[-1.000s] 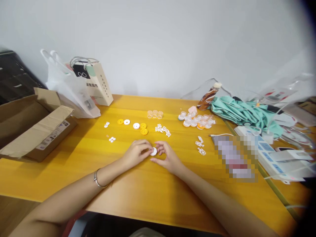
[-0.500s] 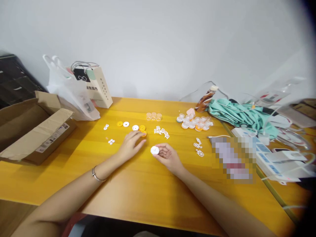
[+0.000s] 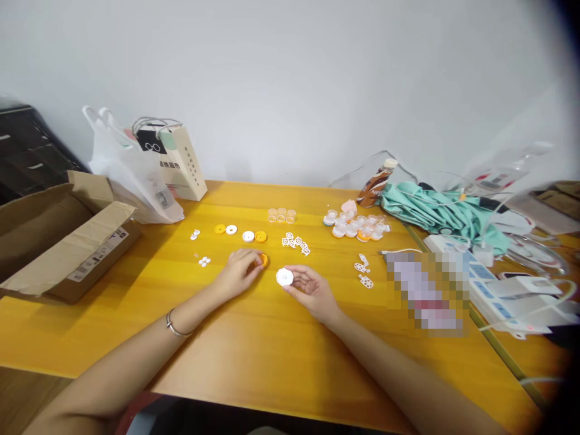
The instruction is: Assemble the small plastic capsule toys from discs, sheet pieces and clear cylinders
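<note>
My right hand (image 3: 312,289) rests on the yellow table (image 3: 254,338) and holds a small white disc (image 3: 284,277) at its fingertips. My left hand (image 3: 239,272), a bracelet on its wrist, has its fingers closed on a small orange disc (image 3: 263,260) just left of the white one. Beyond the hands lies a row of orange and white discs (image 3: 248,235), some small clear cups (image 3: 281,214) and a few white perforated pieces (image 3: 296,243).
An open cardboard box (image 3: 58,241) sits at the left, with a white plastic bag (image 3: 131,175) and a paper bag (image 3: 179,163) behind. A cluster of assembled round parts (image 3: 357,225), a bottle (image 3: 374,181), teal cloth (image 3: 435,211) and a power strip (image 3: 493,284) crowd the right.
My left hand let go of the white disc, reached out to the orange discs and drew one back toward me. My right hand kept hold of the white disc.
</note>
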The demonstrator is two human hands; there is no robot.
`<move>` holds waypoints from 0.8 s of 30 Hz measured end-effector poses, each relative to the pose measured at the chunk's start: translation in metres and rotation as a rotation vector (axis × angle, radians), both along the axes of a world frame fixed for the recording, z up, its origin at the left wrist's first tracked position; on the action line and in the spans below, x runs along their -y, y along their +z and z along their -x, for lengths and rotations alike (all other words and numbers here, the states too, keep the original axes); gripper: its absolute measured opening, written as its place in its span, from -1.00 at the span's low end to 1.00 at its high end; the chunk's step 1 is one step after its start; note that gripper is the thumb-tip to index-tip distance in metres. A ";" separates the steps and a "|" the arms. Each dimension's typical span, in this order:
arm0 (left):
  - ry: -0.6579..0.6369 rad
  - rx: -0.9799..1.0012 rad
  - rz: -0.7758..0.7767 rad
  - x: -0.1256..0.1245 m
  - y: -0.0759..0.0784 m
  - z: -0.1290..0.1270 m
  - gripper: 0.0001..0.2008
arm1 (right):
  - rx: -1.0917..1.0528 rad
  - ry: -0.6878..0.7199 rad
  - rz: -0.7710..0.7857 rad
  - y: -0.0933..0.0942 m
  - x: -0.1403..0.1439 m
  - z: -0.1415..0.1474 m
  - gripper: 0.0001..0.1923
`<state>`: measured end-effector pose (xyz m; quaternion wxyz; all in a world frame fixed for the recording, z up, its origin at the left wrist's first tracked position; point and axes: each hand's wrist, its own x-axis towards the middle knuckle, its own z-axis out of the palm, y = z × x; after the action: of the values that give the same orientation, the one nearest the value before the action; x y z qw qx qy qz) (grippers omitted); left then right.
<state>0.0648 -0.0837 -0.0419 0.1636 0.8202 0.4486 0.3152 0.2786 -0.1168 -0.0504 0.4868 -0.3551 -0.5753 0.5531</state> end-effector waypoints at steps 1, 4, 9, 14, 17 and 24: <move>-0.024 0.113 0.066 0.002 0.003 -0.001 -0.91 | -0.003 -0.004 0.012 0.000 0.000 0.000 -0.63; -0.140 0.443 0.313 0.007 0.011 -0.005 -0.75 | -0.020 -0.014 0.058 0.001 0.000 0.001 -0.60; -0.269 0.639 0.581 0.015 0.016 -0.009 -0.58 | -0.025 -0.030 0.076 0.003 0.002 0.003 -0.57; -0.273 0.686 0.615 0.016 0.011 -0.009 -0.70 | 0.012 -0.052 0.041 0.002 0.002 0.004 -0.61; -0.237 0.713 0.650 0.015 0.012 -0.008 -0.69 | 0.019 -0.058 0.036 0.001 0.001 0.004 -0.63; -0.251 0.721 0.738 0.015 0.015 -0.007 -0.63 | 0.025 -0.095 0.017 0.000 0.001 0.004 -0.64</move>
<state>0.0719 -0.0988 -0.0266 0.6215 0.5951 0.3435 0.3764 0.2749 -0.1175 -0.0503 0.5024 -0.3929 -0.5590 0.5298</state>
